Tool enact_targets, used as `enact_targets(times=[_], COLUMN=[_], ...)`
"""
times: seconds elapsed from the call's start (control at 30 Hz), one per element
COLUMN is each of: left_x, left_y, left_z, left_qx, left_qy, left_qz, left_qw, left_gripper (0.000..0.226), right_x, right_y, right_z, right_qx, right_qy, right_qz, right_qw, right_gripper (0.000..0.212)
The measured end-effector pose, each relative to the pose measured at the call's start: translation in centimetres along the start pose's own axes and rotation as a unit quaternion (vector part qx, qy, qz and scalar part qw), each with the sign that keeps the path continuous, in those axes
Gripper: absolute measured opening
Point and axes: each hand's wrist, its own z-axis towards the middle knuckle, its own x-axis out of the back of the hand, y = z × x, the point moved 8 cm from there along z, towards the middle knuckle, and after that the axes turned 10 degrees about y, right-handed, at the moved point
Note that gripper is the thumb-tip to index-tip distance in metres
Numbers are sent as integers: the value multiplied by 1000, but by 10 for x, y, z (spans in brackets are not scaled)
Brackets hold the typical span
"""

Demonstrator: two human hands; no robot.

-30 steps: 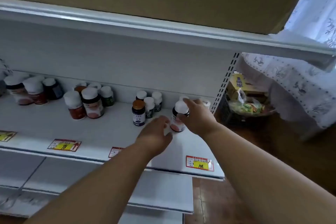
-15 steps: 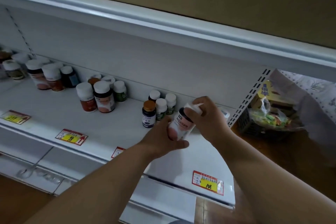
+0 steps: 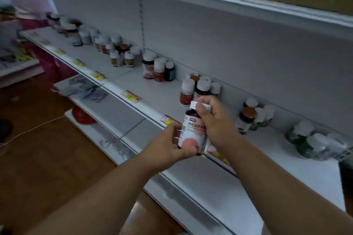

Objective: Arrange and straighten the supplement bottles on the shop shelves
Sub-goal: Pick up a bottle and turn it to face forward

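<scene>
Bottle (image 3: 193, 131) in both my hands, lifted clear of the shelf (image 3: 158, 91) and held in front of its edge, upright with a slight lean. My left hand (image 3: 170, 146) cups the base, fingers curled round the lower label; my right hand (image 3: 214, 118) pinches the white cap from above. I judge this the step of checking or turning one bottle before it goes back. Next it wants a place: probably a gap beside the matching bottles (image 3: 198, 87) at the back wall, label facing out, set down flat. It is dark glass or plastic with a white label bearing a pink round patch.
</scene>
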Motion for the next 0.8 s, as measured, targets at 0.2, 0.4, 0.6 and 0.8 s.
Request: enact_targets(times=[0.2,0.4,0.6,0.8], left_x=[151,241,283,315], left_y=[-21,-40,-61,-81], left_z=[-31,-7,81,169], left_qx=[6,1,-34,-63], left_qy=[52,49,48,15], left_qz=[42,62,93,262], left_qw=[998,997,994,963], left_gripper=[81,79,79,97], right_x=[-149,-233,-283,-293], right_y=[-46,-69,-56,-39], right_z=[-9,19,94,171], right_qx=[36,73,89,75], right_qy=[-34,-18,-9,46], right_qz=[-4,-31,-50,-86], right_qw=[999,997,995,992], right_gripper=[25,25,27,22])
